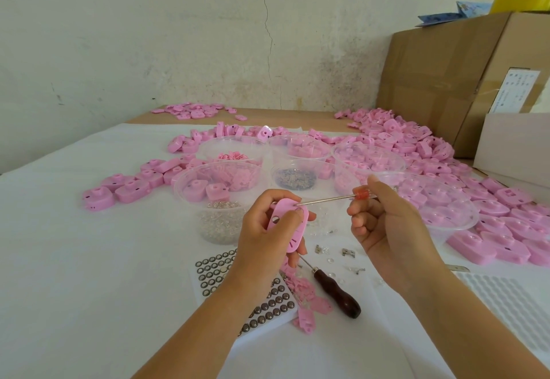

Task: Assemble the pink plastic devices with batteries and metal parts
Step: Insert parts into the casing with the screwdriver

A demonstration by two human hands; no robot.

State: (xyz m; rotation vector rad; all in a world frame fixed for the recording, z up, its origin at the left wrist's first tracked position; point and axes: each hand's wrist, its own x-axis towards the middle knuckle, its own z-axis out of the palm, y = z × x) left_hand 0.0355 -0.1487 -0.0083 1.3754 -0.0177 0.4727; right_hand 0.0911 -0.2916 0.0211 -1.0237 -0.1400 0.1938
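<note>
Left hand [262, 239] holds device [290, 237]; carton label [516, 90] illegible

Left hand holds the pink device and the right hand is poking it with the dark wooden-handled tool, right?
Not quite. In the head view the right hand holds the red-handled screwdriver to the pink device in the left hand; the dark wooden-handled tool lies on the table.

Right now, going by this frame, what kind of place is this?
Probably a small hand-assembly workshop: heaps of identical pink housings cover the table, clear tubs hold sorted parts, button batteries sit in rows, and a shipping carton stands behind.
</note>
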